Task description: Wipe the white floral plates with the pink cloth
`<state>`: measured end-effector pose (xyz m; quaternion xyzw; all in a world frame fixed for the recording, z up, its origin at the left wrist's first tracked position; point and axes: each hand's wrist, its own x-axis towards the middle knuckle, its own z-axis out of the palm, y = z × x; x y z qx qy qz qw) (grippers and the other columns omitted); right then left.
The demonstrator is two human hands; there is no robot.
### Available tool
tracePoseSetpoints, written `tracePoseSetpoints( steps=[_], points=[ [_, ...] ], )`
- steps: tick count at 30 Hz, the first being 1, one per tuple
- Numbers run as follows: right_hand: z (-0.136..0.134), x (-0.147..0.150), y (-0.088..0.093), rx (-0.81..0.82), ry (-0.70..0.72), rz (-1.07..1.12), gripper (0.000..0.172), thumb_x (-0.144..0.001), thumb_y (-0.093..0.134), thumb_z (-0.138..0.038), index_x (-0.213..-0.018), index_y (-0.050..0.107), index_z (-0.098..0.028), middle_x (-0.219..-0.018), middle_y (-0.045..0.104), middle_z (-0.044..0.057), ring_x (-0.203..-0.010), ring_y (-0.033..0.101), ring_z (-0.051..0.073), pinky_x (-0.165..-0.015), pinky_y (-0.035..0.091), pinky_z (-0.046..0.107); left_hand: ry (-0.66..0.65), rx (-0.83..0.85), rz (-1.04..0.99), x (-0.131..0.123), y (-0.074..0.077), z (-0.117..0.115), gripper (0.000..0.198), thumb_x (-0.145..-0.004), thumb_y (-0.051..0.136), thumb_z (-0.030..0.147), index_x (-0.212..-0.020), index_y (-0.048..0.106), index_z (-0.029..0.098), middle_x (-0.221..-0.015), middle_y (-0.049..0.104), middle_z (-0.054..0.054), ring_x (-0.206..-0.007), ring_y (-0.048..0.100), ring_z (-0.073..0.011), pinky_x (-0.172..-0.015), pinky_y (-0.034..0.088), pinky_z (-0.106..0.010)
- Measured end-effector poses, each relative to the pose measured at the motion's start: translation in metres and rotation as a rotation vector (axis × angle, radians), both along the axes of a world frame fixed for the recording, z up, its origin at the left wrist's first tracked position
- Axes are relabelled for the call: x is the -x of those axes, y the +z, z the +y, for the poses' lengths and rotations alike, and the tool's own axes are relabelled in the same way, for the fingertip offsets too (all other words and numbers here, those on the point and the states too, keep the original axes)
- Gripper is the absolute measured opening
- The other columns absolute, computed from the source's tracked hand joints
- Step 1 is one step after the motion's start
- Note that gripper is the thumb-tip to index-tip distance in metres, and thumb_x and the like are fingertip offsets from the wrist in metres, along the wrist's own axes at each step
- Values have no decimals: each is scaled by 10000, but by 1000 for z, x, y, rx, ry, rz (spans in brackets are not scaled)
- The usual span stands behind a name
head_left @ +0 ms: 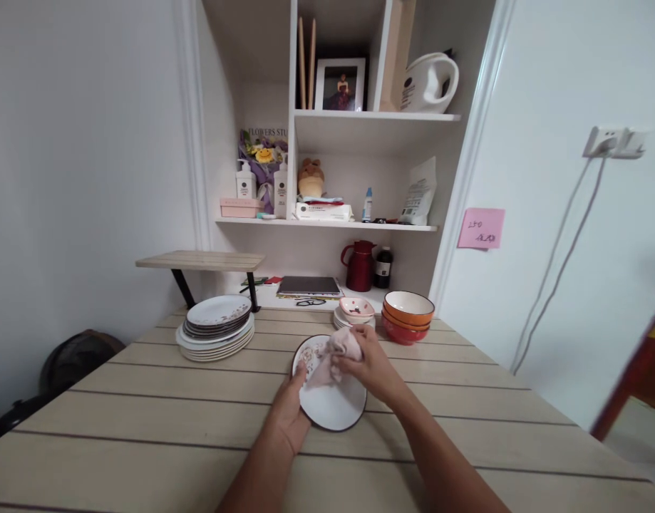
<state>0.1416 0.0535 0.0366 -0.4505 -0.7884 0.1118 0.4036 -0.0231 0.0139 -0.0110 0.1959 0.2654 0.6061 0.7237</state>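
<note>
A white plate (338, 407) with a dark rim and a brown flower print is tilted toward me above the table. My left hand (291, 406) grips its left edge, the thumb lying over the rim on the upper face. In my right hand (368, 360) is a bunched pale pink cloth (344, 345). Part of the cloth hangs down against the plate's printed face. The fingers of my left hand behind the plate are hidden.
Stacked plates (218, 329) stand at the left near a small raised shelf (202, 261). Behind the plate are small dishes (356, 309), with orange and red bowls (407, 317) to their right. Glasses (311, 303), a laptop (308, 286) and a red jug (360, 266) sit farther back.
</note>
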Motion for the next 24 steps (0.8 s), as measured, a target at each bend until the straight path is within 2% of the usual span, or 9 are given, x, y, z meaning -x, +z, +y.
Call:
tracePoseSetpoints(
  steps=[4, 7, 9, 12, 14, 16, 18, 20, 24],
  points=[
    [2, 3, 0, -184, -268, 35, 252, -761, 556, -206, -1012, 534, -203, -1040, 500, 84, -994, 487, 252, -837, 421, 350, 27, 37, 33, 0, 2, -3, 534, -787, 668, 335, -1272, 557, 139, -1132, 699, -173, -1020, 670, -286, -937, 497, -422],
    [-1, 15, -6, -158, -340, -144, 293, -763, 519, -155, -1051, 523, -206, -1060, 511, 93, -956, 495, 248, -762, 409, 324, 35, 28, 23, 0, 1, -2, 511, -795, 660, 314, -1261, 565, 130, -1135, 698, -174, -1026, 667, -280, -943, 494, -406],
    [-5, 24, -11, -85, -258, -290, 331, -744, 531, -127, -1066, 540, -204, -1076, 513, 91, -940, 500, 234, -759, 400, 312, 52, 28, 8, -1, -1, 0, 522, -798, 656, 309, -1274, 552, 122, -1128, 700, -174, -1022, 668, -282, -936, 498, -404],
    [-11, 30, -16, 2, -17, -413, 412, -697, 619, -158, -1104, 570, -205, -1102, 508, 88, -996, 480, 240, -845, 394, 336, 120, 42, -23, 0, -3, 4, 560, -816, 634, 319, -1327, 498, 137, -1140, 696, -167, -1017, 669, -276, -921, 506, -403],
    [-14, 30, -16, 32, 158, -386, 497, -692, 688, -266, -1173, 571, -226, -1167, 485, 88, -1066, 447, 254, -920, 377, 373, 139, 41, -51, 1, -2, 6, 571, -832, 611, 334, -1352, 470, 145, -1160, 687, -166, -1019, 668, -274, -919, 507, -405],
    [-15, 28, -15, 67, 270, -295, 417, -761, 654, -347, -1166, 605, -257, -1205, 469, 78, -1122, 424, 250, -980, 349, 393, 109, 33, -76, 3, 0, 5, 558, -848, 583, 358, -1349, 474, 137, -1170, 680, -170, -1024, 664, -278, -922, 505, -412],
    [-15, 27, -14, 107, 276, -203, 231, -824, 582, -292, -1029, 679, -246, -1180, 480, 73, -1127, 434, 234, -999, 342, 384, 76, 30, -87, 4, 2, 3, 539, -863, 554, 384, -1330, 495, 123, -1167, 681, -173, -1031, 659, -281, -928, 500, -416],
    [-15, 28, -15, 143, 242, -154, 189, -781, 572, -150, -890, 709, -221, -1139, 489, 70, -1090, 466, 221, -969, 372, 356, 69, 44, -80, 4, 4, 2, 534, -870, 533, 409, -1318, 508, 119, -1158, 685, -172, -1041, 654, -279, -933, 496, -412],
    [-19, 31, -17, 183, 324, -131, 506, -616, 524, 27, -1006, 678, -256, -1124, 477, 46, -1001, 514, 184, -871, 435, 297, 58, 53, -49, 5, 3, 1, 564, -846, 555, 455, -1309, 520, 135, -1169, 682, -164, -1071, 639, -276, -945, 483, -397]
  ],
)
